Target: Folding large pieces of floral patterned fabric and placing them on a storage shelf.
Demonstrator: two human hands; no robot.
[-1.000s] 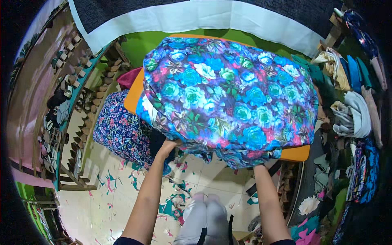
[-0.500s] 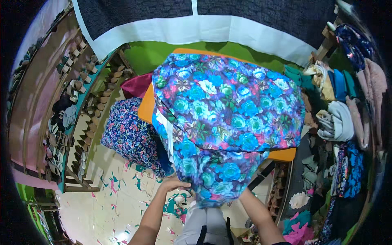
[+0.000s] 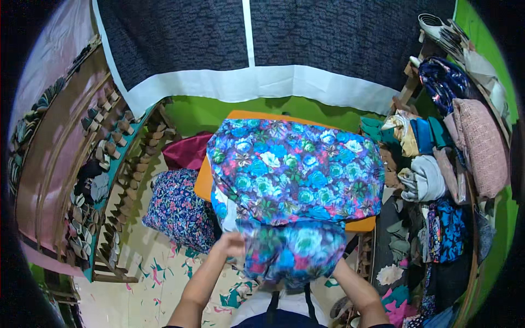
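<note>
A large blue, purple and pink floral fabric (image 3: 301, 169) covers most of an orange table (image 3: 205, 183). Its near part hangs toward me in a blurred, bunched fold. At the left edge of that fold, my left hand (image 3: 233, 244) is closed on the fabric, its fingertips slightly smeared. My right hand (image 3: 340, 263) is at the fold's right side, its fingers hidden by the cloth. A pale underside of fabric shows near the left table corner. Left of the table sits a bulging dark-blue bundle with small flowers (image 3: 180, 208).
Racks of shoe lasts (image 3: 117, 186) line the left side. Folded cloths (image 3: 424, 177) and a pink textured cushion-like bundle (image 3: 481, 147) crowd shelves at right. A maroon cloth (image 3: 188, 150) lies behind the floral bundle. Coloured scraps (image 3: 235, 295) litter the tiled floor.
The near end of the floral fabric has lifted and bunched up between my hands. My left hand has moved up slightly. The whole view has shifted, placing the table lower.
</note>
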